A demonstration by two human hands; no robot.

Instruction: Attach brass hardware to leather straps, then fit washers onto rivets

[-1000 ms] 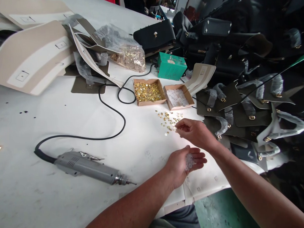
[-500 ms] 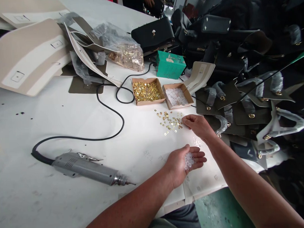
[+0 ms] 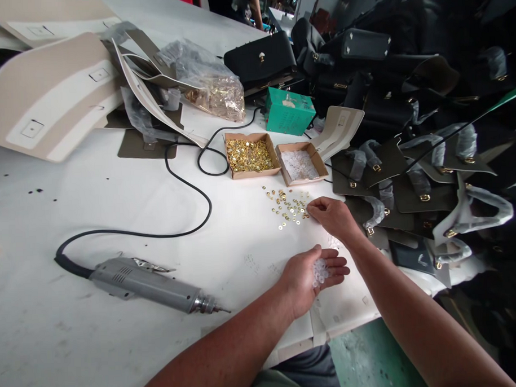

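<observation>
My left hand (image 3: 301,279) lies palm up over the table's front part, fingers stretched out, cupping a small heap of clear plastic washers (image 3: 320,272). Thumb and forefinger of my right hand (image 3: 330,214) are pinched together at the right edge of some scattered gold washers (image 3: 291,206). Whatever is between those fingertips is too small to make out. A few more clear washers (image 3: 333,243) lie on the table between my hands. Behind the scatter stand a cardboard tray of gold pieces (image 3: 249,172) and a cardboard tray of clear washers (image 3: 305,179).
At the left lies a grey electric screwdriver (image 3: 146,285) with a black cable (image 3: 179,234) looping back. A green box (image 3: 289,110), a plastic bag of gold parts (image 3: 216,93) and beige panels (image 3: 55,93) stand behind. Black bags (image 3: 259,61) and handled flaps (image 3: 435,187) crowd the right.
My right hand has shifted very slightly left and down along the edge of the gold washers. My left hand stays in place with the clear washers. The background person's arm has moved.
</observation>
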